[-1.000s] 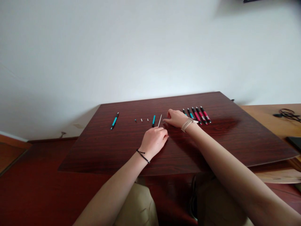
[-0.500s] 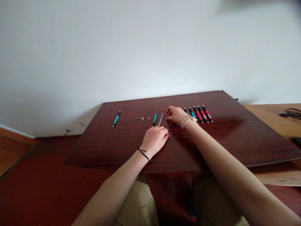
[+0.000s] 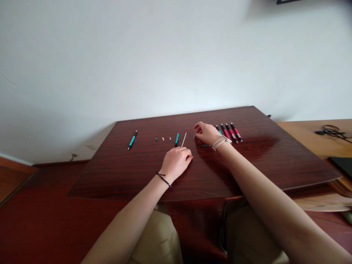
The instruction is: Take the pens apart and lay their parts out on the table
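- Dark red wood grain covered the table [image 3: 247, 165], and on it our pen parts lay in a loose row along the far side.
- Our left hand [image 3: 177, 161] rested knuckles-up on the wood, its fingers curled loosely under and holding nothing that we could see; a black cord circled the wrist.
- Our right hand [image 3: 206, 132] sat farther out, fingertips pinched down at a tiny dark piece [image 3: 194, 136] on the table; whether they truly gripped it we could not tell, as it was too small.
- A pale watch strap [image 3: 219, 143] crossed that wrist, and a short dark part [image 3: 205, 145] lay just beside it on the wood.
- A thin white refill [image 3: 183, 139] lay between the two hands, slanted, just beyond our left knuckles.
- Left of the refill sat a short teal barrel [image 3: 176, 139], then three small bits [image 3: 163, 139] in a line, well apart from one another.
- Farther left, alone, lay a whole teal pen [image 3: 132, 140].
- Behind our right hand stood a row of teal and pink pens [image 3: 229, 132], side by side; the hand and wrist hid the nearest ones in part.
- To the right a lighter wooden surface [image 3: 308, 135] carried a black cable [image 3: 330, 130].
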{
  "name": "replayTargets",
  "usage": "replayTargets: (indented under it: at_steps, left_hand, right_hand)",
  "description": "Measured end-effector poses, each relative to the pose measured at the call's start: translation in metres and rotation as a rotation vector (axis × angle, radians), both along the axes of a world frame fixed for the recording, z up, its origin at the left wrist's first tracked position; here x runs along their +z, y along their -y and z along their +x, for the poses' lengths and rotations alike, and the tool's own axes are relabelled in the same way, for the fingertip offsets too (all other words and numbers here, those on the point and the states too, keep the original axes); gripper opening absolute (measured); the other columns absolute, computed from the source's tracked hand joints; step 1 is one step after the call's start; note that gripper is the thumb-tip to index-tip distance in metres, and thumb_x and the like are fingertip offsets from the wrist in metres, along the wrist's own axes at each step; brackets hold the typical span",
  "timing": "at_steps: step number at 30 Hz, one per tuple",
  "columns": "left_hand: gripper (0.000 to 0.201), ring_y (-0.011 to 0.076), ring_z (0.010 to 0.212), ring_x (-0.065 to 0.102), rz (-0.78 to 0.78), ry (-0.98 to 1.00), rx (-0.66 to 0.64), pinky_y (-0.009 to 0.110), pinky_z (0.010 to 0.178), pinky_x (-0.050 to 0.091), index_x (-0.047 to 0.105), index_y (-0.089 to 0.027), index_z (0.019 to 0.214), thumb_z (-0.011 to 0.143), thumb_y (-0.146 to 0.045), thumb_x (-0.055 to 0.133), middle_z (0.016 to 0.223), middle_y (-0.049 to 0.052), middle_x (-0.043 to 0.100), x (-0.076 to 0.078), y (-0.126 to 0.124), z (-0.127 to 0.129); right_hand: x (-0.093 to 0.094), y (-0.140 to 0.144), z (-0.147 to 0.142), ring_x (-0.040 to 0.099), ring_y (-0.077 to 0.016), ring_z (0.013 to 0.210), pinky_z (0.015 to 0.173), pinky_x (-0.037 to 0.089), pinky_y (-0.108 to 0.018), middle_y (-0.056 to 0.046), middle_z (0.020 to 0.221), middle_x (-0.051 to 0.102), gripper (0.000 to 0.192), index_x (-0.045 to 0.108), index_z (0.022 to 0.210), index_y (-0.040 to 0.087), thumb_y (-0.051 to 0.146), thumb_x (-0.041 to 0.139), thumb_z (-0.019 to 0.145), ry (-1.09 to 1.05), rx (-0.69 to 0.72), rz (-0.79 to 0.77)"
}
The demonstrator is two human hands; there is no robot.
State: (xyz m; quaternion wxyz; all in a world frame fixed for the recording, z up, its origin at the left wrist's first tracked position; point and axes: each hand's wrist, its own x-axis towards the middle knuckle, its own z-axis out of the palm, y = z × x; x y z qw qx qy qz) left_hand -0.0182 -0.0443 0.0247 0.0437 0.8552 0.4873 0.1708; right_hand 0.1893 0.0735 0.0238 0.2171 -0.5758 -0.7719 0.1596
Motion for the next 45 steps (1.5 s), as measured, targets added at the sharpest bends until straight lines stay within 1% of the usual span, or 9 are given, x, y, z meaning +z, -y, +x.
replayTargets:
  at_steps: [3, 7, 13, 23, 27, 30, 38, 41, 45]
  left_hand:
    - [0.013, 0.0226, 0.094, 0.072, 0.008, -0.003, -0.006, 0.033, 0.082, 0.052, 0.075, -0.022, 0.087, 0.100, -0.024, 0.071, 0.094, 0.003, 0.078, 0.000, 0.000, 0.001]
    - [0.013, 0.0227, 0.094, 0.072, 0.006, -0.019, -0.003, 0.033, 0.083, 0.052, 0.075, -0.022, 0.087, 0.099, -0.024, 0.072, 0.093, 0.004, 0.078, 0.000, 0.001, 0.002]
    - [0.013, 0.0222, 0.094, 0.072, 0.006, -0.020, -0.002, 0.033, 0.083, 0.052, 0.075, -0.022, 0.087, 0.099, -0.024, 0.072, 0.093, 0.003, 0.078, 0.001, 0.001, 0.003]
    - [0.013, 0.0226, 0.094, 0.071, 0.007, -0.027, 0.002, 0.033, 0.085, 0.053, 0.075, -0.023, 0.088, 0.100, -0.024, 0.071, 0.092, 0.004, 0.077, 0.000, 0.001, 0.003]
    - [0.013, 0.0228, 0.094, 0.072, -0.006, -0.011, 0.001, 0.033, 0.085, 0.053, 0.075, -0.023, 0.087, 0.100, -0.024, 0.071, 0.093, 0.004, 0.077, 0.001, 0.001, 0.003]
    - [0.014, 0.0227, 0.095, 0.072, -0.007, -0.003, 0.003, 0.033, 0.085, 0.054, 0.076, -0.023, 0.088, 0.100, -0.023, 0.070, 0.094, 0.005, 0.077, 0.001, 0.000, 0.001]
    - [0.013, 0.0225, 0.094, 0.072, -0.010, 0.013, 0.012, 0.032, 0.085, 0.054, 0.076, -0.023, 0.088, 0.100, -0.024, 0.070, 0.095, 0.005, 0.078, 0.001, -0.002, -0.001]
    - [0.012, 0.0221, 0.094, 0.072, -0.003, 0.027, 0.013, 0.031, 0.083, 0.053, 0.076, -0.022, 0.089, 0.099, -0.024, 0.071, 0.096, 0.004, 0.079, 0.000, -0.003, -0.001]
    - [0.011, 0.0222, 0.092, 0.072, -0.011, 0.043, 0.024, 0.031, 0.081, 0.052, 0.076, -0.023, 0.088, 0.099, -0.025, 0.072, 0.095, 0.003, 0.079, -0.002, -0.005, -0.002]
  right_hand:
    - [-0.004, -0.002, -0.004, 0.075, -0.0241, 0.105, 0.092, 0.053, -0.031, -0.009, 0.114, 0.081, 0.035, 0.074, 0.124, 0.017, 0.017, 0.076, 0.089, 0.083, 0.040, -0.030]
    - [-0.005, -0.003, -0.011, 0.074, -0.0274, 0.109, 0.094, 0.054, -0.033, -0.009, 0.114, 0.082, 0.027, 0.080, 0.115, 0.018, 0.030, 0.080, 0.091, 0.160, 0.018, -0.038]
    - [-0.007, -0.005, -0.016, 0.076, -0.0248, 0.103, 0.091, 0.054, -0.031, -0.007, 0.108, 0.083, 0.017, 0.083, 0.105, 0.021, 0.031, 0.079, 0.091, 0.144, -0.010, -0.064]
    - [-0.009, -0.003, -0.021, 0.075, -0.0258, 0.102, 0.090, 0.055, -0.033, -0.007, 0.108, 0.083, 0.023, 0.082, 0.103, 0.022, 0.041, 0.082, 0.090, 0.099, -0.009, -0.059]
    - [-0.001, 0.001, -0.012, 0.076, -0.0250, 0.100, 0.090, 0.054, -0.033, -0.008, 0.109, 0.083, 0.024, 0.078, 0.114, 0.020, 0.037, 0.072, 0.099, 0.018, -0.030, -0.016]
    - [0.005, 0.006, -0.002, 0.076, -0.0241, 0.100, 0.090, 0.054, -0.032, -0.007, 0.109, 0.083, 0.020, 0.077, 0.115, 0.020, 0.030, 0.067, 0.100, -0.009, -0.038, 0.003]
    - [0.013, 0.036, 0.024, 0.075, -0.0253, 0.100, 0.087, 0.052, -0.032, -0.007, 0.105, 0.082, 0.024, 0.080, 0.107, 0.022, 0.016, 0.059, 0.097, 0.156, 0.040, -0.038]
    - [0.011, 0.049, 0.035, 0.074, -0.0245, 0.099, 0.089, 0.052, -0.032, -0.008, 0.107, 0.079, 0.020, 0.079, 0.107, 0.021, 0.018, 0.062, 0.097, 0.187, 0.110, -0.009]
    - [0.003, 0.061, 0.046, 0.072, -0.0269, 0.107, 0.098, 0.052, -0.034, -0.010, 0.107, 0.076, 0.010, 0.078, 0.102, 0.021, 0.025, 0.070, 0.096, 0.242, 0.163, 0.033]
